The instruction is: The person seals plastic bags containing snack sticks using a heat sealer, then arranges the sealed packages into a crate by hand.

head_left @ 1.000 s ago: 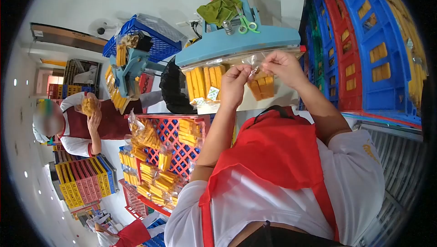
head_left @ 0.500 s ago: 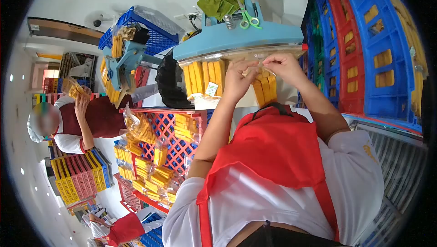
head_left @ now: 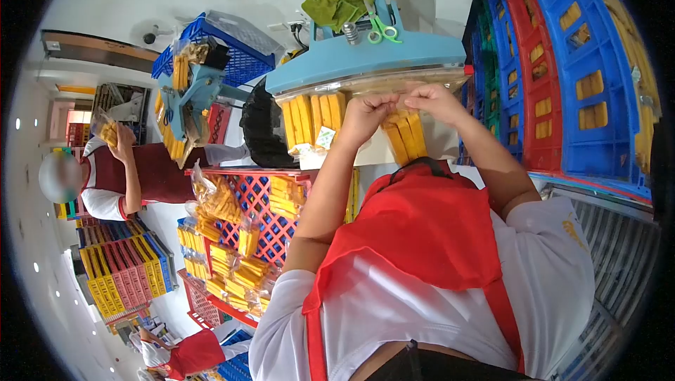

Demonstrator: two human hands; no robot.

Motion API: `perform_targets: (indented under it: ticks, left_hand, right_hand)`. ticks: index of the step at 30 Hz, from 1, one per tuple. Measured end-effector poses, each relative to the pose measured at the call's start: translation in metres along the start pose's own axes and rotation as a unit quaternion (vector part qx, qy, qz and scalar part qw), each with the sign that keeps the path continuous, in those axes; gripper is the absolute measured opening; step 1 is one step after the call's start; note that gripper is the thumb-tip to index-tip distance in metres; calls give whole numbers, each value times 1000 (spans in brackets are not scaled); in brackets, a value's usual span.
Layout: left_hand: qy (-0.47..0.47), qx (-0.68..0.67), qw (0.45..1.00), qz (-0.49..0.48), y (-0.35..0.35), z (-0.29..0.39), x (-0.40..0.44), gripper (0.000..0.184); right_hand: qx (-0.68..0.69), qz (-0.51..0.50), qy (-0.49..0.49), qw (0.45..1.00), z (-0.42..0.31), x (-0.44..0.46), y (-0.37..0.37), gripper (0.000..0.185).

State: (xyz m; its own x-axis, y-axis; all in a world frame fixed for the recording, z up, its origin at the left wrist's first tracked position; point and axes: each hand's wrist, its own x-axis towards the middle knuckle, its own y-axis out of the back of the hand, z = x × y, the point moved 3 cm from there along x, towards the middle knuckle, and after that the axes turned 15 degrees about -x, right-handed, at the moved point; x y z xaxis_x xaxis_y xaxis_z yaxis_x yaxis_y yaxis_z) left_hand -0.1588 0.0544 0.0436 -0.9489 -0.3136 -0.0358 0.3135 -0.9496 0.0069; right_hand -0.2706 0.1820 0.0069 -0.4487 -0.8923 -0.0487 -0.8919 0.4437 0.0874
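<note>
My left hand is closed on the top edge of a clear plastic bag, left of centre at the sealing machine. My right hand pinches the same edge further right. Below them hangs the bag of yellow sticks, its lower end near my red apron. The blue machine stands just beyond my hands. Left of my left hand, packed yellow sticks rest on the work surface, with a small white-and-green packet on them.
Green-handled scissors and a green cloth sit on the machine. Blue crates of yellow sticks rise at the right. A red crate with bagged sticks stands lower left. A co-worker holds a bag at the far left.
Both hands have kept hold of the bag's edge and drawn slightly closer together since the last frame. The bag's sticks now show more upright than at first. The co-worker has shifted left.
</note>
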Motion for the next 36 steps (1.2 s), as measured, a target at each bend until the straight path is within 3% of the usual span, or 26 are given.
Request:
perform_targets:
  ticks: [1,5,7,11,13,17,19,20,22,23,24,26,27,30,32,33,35,36]
  left_hand:
    - [-1,-1,1000,0,0,-1,3,19]
    - [57,-45,997,27,-1,-12,3,19]
    - [66,-60,995,37,-4,-25,1,21]
    - [22,-139,986,84,-25,-80,1,30]
    - [56,-228,964,127,-35,-79,2,32]
    - [88,-193,969,127,-32,-85,24,32]
    - [70,-122,967,214,-25,-77,36,27]
    - [72,-124,966,214,-23,-83,44,27]
    - [-14,-176,939,296,-11,-94,55,24]
    - [-10,-200,937,286,-11,-95,56,24]
    - [-8,-202,936,288,-9,-96,56,24]
    - [6,-173,948,267,-6,-98,56,23]
    - [6,-173,947,270,-7,-92,53,23]
    - [15,-94,954,284,-5,-75,41,28]
    - [-91,160,952,244,-6,-57,24,38]
    - [-91,162,952,242,-1,-49,11,38]
    - [-134,394,905,88,1,-30,-18,49]
    - [-132,395,905,86,3,-22,-30,49]
  right_hand:
    - [-67,-27,0,997,7,1,1,16]
    - [-36,28,10,999,18,0,-1,16]
    - [42,143,-92,985,23,-6,2,14]
    - [104,180,-131,969,37,-7,8,11]
    - [134,168,-223,951,64,0,13,11]
    - [159,175,-224,945,76,18,17,12]
    - [186,280,-182,924,72,31,14,13]
    - [185,281,-184,924,71,30,11,13]
    - [131,242,-126,953,62,27,0,17]
    - [72,210,-144,964,57,19,-11,30]
    - [69,209,-147,964,58,16,-18,30]
    - [-21,263,-69,962,57,12,-26,41]
    - [-46,265,-90,959,57,12,-27,43]
    - [6,306,-60,950,84,22,-32,41]
    - [4,299,-60,952,84,25,-36,41]
    - [3,292,-59,954,84,26,-39,41]
    - [-12,293,-62,954,84,32,-46,40]
    - [-31,292,-63,954,83,35,-52,40]
